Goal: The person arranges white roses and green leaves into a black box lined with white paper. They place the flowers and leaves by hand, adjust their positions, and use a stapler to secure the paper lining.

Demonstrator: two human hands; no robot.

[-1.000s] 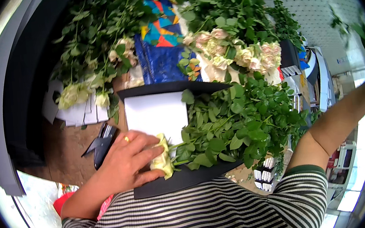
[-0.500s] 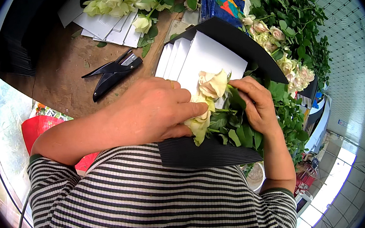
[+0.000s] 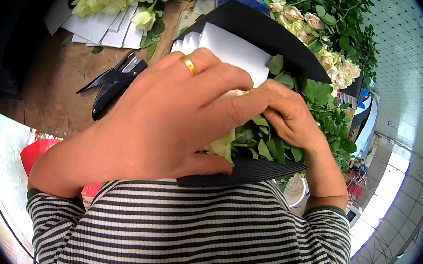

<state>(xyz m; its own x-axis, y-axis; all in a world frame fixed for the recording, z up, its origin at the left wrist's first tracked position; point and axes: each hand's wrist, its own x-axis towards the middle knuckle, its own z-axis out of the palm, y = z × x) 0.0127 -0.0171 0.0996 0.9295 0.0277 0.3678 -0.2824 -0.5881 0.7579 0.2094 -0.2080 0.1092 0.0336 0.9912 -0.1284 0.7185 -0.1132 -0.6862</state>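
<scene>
My left hand (image 3: 183, 106), a gold ring on one finger, spreads over a bunch of cream roses, its thumb apart from the stretched index finger. One pale rose (image 3: 221, 145) shows between them; the other blooms are mostly hidden under the hand. The left fingertips meet my right hand (image 3: 291, 116), whose fingers are curled together among the green rose leaves (image 3: 269, 144). What they pinch is hidden behind the left index finger. Black pleated wrapping (image 3: 246, 172) lies against my body below the roses, and white folded paper (image 3: 234, 49) with a black outer sheet (image 3: 263, 31) stands beyond them.
A black stapler (image 3: 113, 83) lies on the brown wooden table (image 3: 51, 82). More white roses (image 3: 100, 2) rest on white papers (image 3: 103, 32) at the back. Blush roses (image 3: 336, 67) and dense foliage (image 3: 333, 11) fill the right side. Red material (image 3: 36, 153) is at lower left.
My left hand has risen and moved right across the roses, from one bloom to my right fingertips, now covering most flowers. My right hand stays nearly in place. The view has shifted slightly.
</scene>
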